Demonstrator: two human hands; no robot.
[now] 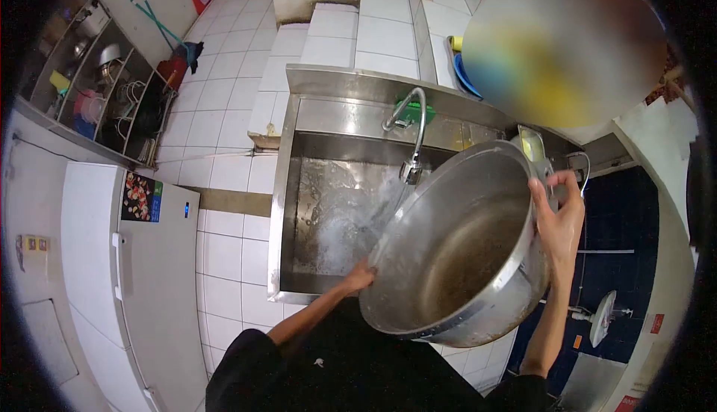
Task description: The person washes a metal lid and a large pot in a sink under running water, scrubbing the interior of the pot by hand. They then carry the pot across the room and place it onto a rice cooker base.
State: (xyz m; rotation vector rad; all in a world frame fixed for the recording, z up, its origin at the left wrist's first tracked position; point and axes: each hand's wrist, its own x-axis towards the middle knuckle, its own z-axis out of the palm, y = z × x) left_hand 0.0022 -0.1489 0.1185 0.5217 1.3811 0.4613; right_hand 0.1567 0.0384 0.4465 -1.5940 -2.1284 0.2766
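Observation:
A large metal cooking pot [463, 233] is tilted over the sink's right side, its wide mouth turned up toward me. The inside base looks brownish and worn. My left hand [361, 276] is closed on the rim at the pot's left edge; its fingertips are partly hidden. On the upper right, my right hand [560, 214] grips the pot near its side handle, thumb at the rim and fingers curled behind. Beside the pot, water and foam swirl in the stainless steel sink [282, 210]. The curved faucet [422, 117] reaches over the basin just past the pot's far rim.
Behind the sink rise white tiled steps [385, 31], with a blue basin [464, 76] and a blurred area at the right. A green item [417, 113] sits behind the faucet. To the left stand a white freezer [160, 262] and a metal shelf [123, 76] of kitchenware.

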